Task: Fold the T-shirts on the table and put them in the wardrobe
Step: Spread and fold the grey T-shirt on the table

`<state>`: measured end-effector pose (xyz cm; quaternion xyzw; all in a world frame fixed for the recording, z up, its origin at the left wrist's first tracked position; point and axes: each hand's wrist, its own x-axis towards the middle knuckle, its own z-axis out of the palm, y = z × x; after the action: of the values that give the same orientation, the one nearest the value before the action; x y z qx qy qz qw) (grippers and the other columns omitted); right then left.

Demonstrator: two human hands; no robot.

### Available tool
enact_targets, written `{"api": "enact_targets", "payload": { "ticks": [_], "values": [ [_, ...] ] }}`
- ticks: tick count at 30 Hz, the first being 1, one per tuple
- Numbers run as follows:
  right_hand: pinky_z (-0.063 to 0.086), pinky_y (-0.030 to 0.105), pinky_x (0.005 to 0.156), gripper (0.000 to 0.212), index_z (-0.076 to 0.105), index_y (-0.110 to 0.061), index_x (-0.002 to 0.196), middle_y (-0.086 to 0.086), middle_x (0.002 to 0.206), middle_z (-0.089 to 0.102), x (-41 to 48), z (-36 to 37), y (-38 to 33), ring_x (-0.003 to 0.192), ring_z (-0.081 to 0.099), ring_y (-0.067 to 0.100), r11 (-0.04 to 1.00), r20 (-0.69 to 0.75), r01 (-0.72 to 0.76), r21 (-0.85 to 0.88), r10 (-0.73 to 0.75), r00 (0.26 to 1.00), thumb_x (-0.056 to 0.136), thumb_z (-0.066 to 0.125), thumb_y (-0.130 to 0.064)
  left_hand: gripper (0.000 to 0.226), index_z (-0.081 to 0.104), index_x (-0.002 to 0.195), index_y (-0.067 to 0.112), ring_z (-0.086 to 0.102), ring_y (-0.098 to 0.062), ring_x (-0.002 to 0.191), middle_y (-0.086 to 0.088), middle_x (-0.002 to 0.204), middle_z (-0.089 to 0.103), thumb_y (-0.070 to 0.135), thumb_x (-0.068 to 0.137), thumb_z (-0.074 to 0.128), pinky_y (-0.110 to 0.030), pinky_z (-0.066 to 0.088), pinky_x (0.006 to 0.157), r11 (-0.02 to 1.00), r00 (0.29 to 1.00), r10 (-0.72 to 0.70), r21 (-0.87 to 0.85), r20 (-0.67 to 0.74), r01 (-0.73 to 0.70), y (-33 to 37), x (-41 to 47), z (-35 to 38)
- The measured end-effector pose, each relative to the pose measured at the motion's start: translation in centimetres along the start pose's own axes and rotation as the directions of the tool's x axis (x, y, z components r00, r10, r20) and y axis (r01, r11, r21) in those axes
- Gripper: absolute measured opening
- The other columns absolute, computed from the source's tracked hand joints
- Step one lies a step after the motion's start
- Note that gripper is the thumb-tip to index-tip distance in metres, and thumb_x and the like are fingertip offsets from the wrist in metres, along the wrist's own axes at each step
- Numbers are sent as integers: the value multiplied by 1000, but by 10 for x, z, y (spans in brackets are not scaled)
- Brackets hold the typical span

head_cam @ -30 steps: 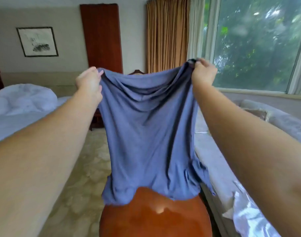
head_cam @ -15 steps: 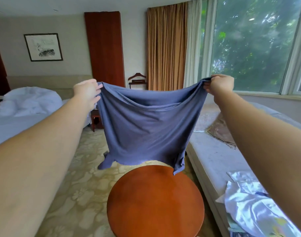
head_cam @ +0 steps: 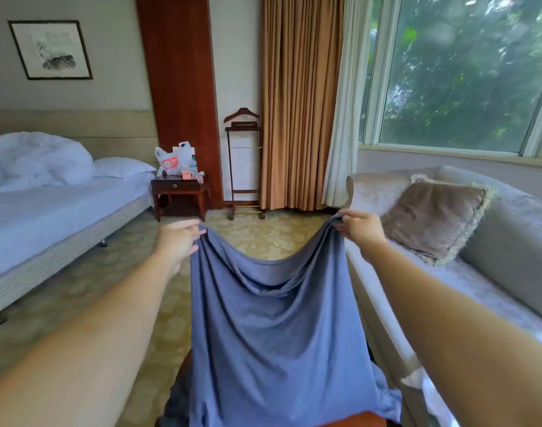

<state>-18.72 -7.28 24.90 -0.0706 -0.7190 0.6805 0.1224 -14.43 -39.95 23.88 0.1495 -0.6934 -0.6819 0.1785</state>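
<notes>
A blue-grey T-shirt [head_cam: 275, 328] is stretched between both hands and drapes down over the round wooden table [head_cam: 352, 420], of which only a sliver of the top shows at the bottom edge. My left hand [head_cam: 178, 241] pinches the shirt's far left corner. My right hand [head_cam: 359, 226] pinches the far right corner. The far edge of the shirt sags between the hands. A darker piece of cloth [head_cam: 177, 399] shows under the shirt's left side.
A bed [head_cam: 48, 217] stands at the left, a nightstand [head_cam: 178, 192] with bags behind it, and a valet stand [head_cam: 243, 161] by the curtain. A sofa [head_cam: 494, 272] with a cushion [head_cam: 432, 217] runs along the right. Patterned carpet lies between them.
Both hands came down and forward with the shirt, which now lies over the table instead of hanging above it. The view has tilted down.
</notes>
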Motion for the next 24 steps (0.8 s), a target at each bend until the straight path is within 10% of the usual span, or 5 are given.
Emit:
{"api": "enact_targets", "payload": {
  "ticks": [4, 12, 19, 24],
  "values": [
    [49, 35, 101, 29, 69, -2, 116, 12, 113, 69, 40, 34, -46, 109, 64, 26, 953, -108, 301, -35, -303, 947, 94, 50, -1, 28, 66, 121, 10, 65, -16, 100, -10, 116, 68, 6, 96, 54, -27, 51, 90, 983, 970, 175, -25, -166, -182, 45, 57, 0],
    [47, 30, 102, 30, 74, -22, 100, -1, 105, 71, 15, 6, -187, 107, 64, 15, 826, -204, 563, 13, -549, 810, 94, 49, -7, 29, 61, 122, 18, 62, -5, 98, 1, 108, 66, 7, 100, 45, -12, 44, 71, 896, 911, 354, -203, -210, -395, 177, 16, -42],
    [53, 27, 85, 21, 74, -17, 100, 6, 104, 70, -51, -70, -93, 100, 66, 20, 958, -115, 263, -113, -276, 954, 89, 60, -5, 20, 56, 113, 6, 61, 2, 50, -1, 77, 65, -1, 99, 45, -7, 44, 51, 971, 969, 236, 62, -72, -232, 103, -77, -77],
    [50, 32, 91, 31, 64, 3, 119, 17, 125, 63, -115, -119, -4, 105, 64, 27, 923, 63, -4, -384, 31, 998, 89, 59, 5, 13, 64, 107, 9, 65, -4, 55, 1, 61, 68, 8, 96, 56, -19, 47, 61, 936, 996, -27, 352, 86, -5, 26, -136, -93]
  ]
}}
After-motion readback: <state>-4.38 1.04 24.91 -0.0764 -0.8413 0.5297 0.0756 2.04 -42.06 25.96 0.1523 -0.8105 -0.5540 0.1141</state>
